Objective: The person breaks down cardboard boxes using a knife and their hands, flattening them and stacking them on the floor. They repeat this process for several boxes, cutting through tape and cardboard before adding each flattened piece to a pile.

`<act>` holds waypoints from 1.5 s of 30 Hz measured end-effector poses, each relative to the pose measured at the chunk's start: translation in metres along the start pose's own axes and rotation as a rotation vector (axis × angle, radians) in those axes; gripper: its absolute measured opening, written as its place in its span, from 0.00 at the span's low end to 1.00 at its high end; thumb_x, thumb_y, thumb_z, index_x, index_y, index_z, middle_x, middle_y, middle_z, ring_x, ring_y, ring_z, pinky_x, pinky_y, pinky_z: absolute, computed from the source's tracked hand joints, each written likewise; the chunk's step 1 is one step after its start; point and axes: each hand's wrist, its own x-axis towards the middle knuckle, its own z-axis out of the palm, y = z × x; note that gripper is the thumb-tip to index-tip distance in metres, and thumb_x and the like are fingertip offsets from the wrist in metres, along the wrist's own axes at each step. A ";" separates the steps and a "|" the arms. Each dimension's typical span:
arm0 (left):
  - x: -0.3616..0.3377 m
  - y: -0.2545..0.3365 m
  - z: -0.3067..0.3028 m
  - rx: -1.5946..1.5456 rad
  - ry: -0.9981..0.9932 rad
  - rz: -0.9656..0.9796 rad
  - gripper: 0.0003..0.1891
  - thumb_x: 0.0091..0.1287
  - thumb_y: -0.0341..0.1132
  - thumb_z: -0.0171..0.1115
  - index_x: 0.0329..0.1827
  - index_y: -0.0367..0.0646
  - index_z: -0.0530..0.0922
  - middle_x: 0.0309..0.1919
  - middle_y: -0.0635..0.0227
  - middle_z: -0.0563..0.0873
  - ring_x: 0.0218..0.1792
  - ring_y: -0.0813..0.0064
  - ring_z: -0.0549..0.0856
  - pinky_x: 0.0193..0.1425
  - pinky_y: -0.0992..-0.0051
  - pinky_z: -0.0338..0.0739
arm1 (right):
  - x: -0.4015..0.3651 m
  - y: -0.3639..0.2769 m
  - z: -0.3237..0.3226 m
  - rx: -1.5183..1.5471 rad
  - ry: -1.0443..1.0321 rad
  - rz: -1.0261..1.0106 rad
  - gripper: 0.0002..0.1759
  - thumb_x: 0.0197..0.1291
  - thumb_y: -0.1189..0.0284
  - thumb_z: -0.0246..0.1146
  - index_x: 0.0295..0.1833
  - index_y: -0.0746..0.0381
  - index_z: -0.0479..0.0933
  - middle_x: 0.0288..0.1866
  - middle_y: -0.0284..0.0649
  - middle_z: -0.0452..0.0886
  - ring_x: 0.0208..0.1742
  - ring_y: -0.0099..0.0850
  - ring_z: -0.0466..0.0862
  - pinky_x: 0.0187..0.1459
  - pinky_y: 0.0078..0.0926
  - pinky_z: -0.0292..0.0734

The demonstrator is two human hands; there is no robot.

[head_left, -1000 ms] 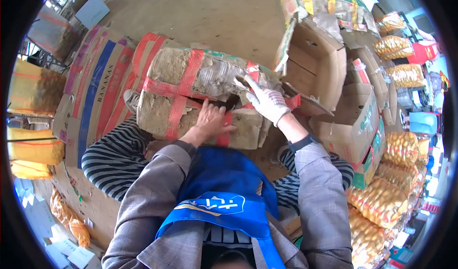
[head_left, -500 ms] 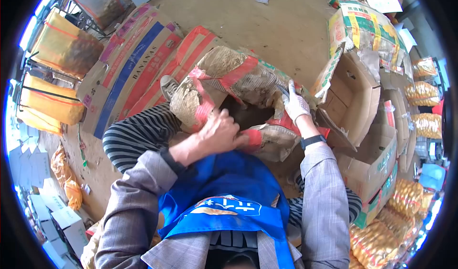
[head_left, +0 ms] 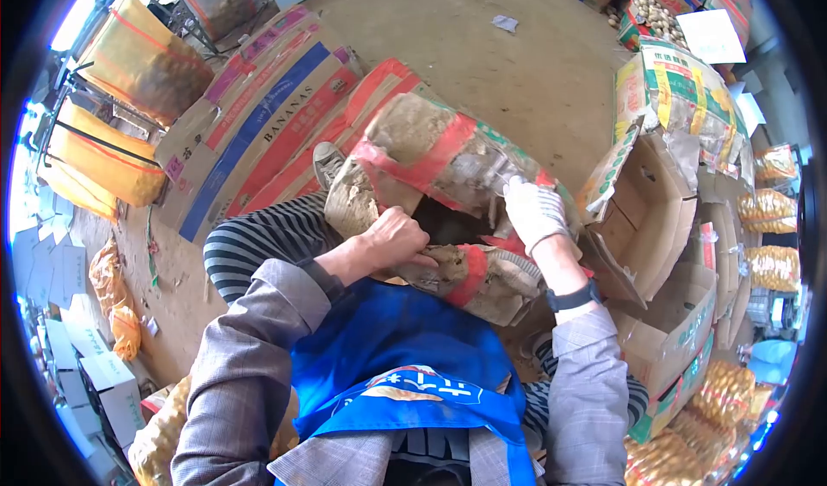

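Just beyond the blue apron, the taped carton has been opened wider, making its inside reachable; its near edge is held by the left hand in a narrow grip, the gloved right hand's grip being undeterminable.

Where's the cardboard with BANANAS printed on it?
In the head view, the BANANAS cardboard lies upper left, to the person's left, between the orange sacks and the shoe.

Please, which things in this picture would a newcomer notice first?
Probably the bright blue apron, low in the middle. Just above it, the eye meets the dirty, red-taped carton with a dark opening, the bare left hand and the gloved right hand on it. At upper left, the cardboard marked BANANAS also stands out.
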 end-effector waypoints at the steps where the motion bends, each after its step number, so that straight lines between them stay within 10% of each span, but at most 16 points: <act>1: 0.001 0.001 0.002 0.004 0.014 0.013 0.30 0.55 0.64 0.59 0.19 0.42 0.79 0.14 0.61 0.79 0.22 0.59 0.83 0.31 0.62 0.74 | 0.005 0.002 0.004 0.081 0.032 0.032 0.17 0.69 0.59 0.46 0.52 0.59 0.71 0.27 0.51 0.81 0.28 0.49 0.82 0.30 0.49 0.74; 7: 0.013 0.043 -0.003 -0.046 0.050 0.079 0.22 0.55 0.56 0.62 0.18 0.45 0.77 0.13 0.65 0.78 0.21 0.62 0.82 0.29 0.64 0.73 | 0.049 -0.085 -0.019 0.229 -0.145 -0.091 0.29 0.69 0.57 0.46 0.74 0.48 0.56 0.32 0.53 0.82 0.34 0.51 0.82 0.38 0.50 0.74; 14: -0.043 0.079 -0.001 0.077 0.235 -0.008 0.16 0.57 0.50 0.60 0.20 0.49 0.76 0.16 0.69 0.77 0.23 0.68 0.80 0.30 0.67 0.72 | 0.106 -0.068 0.035 0.268 -0.044 -0.030 0.25 0.68 0.56 0.47 0.69 0.50 0.64 0.39 0.52 0.83 0.39 0.50 0.83 0.40 0.50 0.75; 17: -0.036 0.068 -0.032 -0.175 -0.064 -0.267 0.30 0.65 0.61 0.52 0.20 0.42 0.80 0.17 0.59 0.80 0.26 0.56 0.84 0.30 0.59 0.78 | 0.101 -0.067 0.033 0.331 -0.052 -0.099 0.22 0.68 0.56 0.48 0.63 0.52 0.71 0.42 0.51 0.83 0.43 0.50 0.82 0.42 0.49 0.76; 21: -0.008 -0.012 0.029 -0.213 -0.143 -0.141 0.12 0.67 0.41 0.54 0.42 0.42 0.79 0.29 0.56 0.83 0.36 0.56 0.85 0.39 0.56 0.79 | 0.058 -0.027 -0.002 0.468 -0.045 -0.236 0.18 0.66 0.58 0.52 0.47 0.59 0.78 0.39 0.49 0.82 0.42 0.50 0.82 0.43 0.46 0.76; 24: 0.017 -0.020 0.019 -0.315 -0.310 -0.182 0.25 0.59 0.45 0.63 0.58 0.43 0.77 0.37 0.54 0.86 0.44 0.53 0.84 0.51 0.62 0.78 | 0.011 0.031 0.003 0.298 -0.303 -0.263 0.17 0.64 0.58 0.54 0.49 0.58 0.78 0.40 0.49 0.82 0.43 0.48 0.82 0.45 0.45 0.76; 26: 0.021 -0.037 0.047 -0.077 -0.132 -0.029 0.23 0.59 0.45 0.64 0.55 0.44 0.78 0.34 0.59 0.87 0.41 0.56 0.86 0.46 0.61 0.81 | -0.041 0.054 0.023 0.402 -0.294 -0.396 0.17 0.64 0.59 0.55 0.50 0.57 0.78 0.42 0.50 0.82 0.44 0.47 0.82 0.45 0.44 0.76; 29: 0.058 -0.026 0.061 0.484 -0.556 -0.326 0.20 0.56 0.50 0.65 0.46 0.46 0.79 0.28 0.64 0.86 0.32 0.65 0.88 0.30 0.60 0.80 | -0.099 0.057 0.038 0.352 -0.412 -0.252 0.18 0.64 0.59 0.55 0.52 0.57 0.78 0.45 0.51 0.81 0.45 0.49 0.81 0.46 0.45 0.75; 33: 0.039 -0.002 0.002 0.336 -0.020 -0.010 0.15 0.57 0.44 0.62 0.39 0.43 0.74 0.24 0.61 0.81 0.31 0.60 0.84 0.31 0.60 0.75 | -0.124 0.052 0.079 0.295 -0.386 -0.208 0.19 0.61 0.63 0.56 0.56 0.55 0.75 0.45 0.52 0.81 0.46 0.51 0.81 0.47 0.44 0.76; 37: 0.021 -0.007 -0.017 0.167 0.173 -0.285 0.17 0.53 0.33 0.60 0.45 0.37 0.70 0.40 0.49 0.79 0.46 0.52 0.79 0.43 0.58 0.74 | -0.131 0.058 0.112 0.411 -0.317 -0.191 0.21 0.58 0.66 0.58 0.58 0.56 0.74 0.47 0.52 0.81 0.48 0.50 0.81 0.48 0.42 0.76; 41: -0.004 -0.003 -0.034 0.142 0.585 -0.534 0.19 0.50 0.32 0.62 0.47 0.37 0.75 0.35 0.54 0.82 0.40 0.55 0.83 0.43 0.59 0.75 | -0.136 0.067 0.126 0.328 -0.401 -0.113 0.21 0.60 0.63 0.57 0.58 0.54 0.74 0.47 0.51 0.81 0.47 0.51 0.80 0.49 0.45 0.75; 45: -0.025 0.018 -0.023 0.251 0.021 -0.584 0.11 0.49 0.33 0.60 0.31 0.35 0.79 0.26 0.56 0.81 0.32 0.59 0.83 0.36 0.60 0.76 | -0.107 0.056 0.044 0.145 -0.243 -0.093 0.18 0.63 0.65 0.55 0.57 0.54 0.75 0.42 0.49 0.81 0.43 0.47 0.82 0.43 0.40 0.78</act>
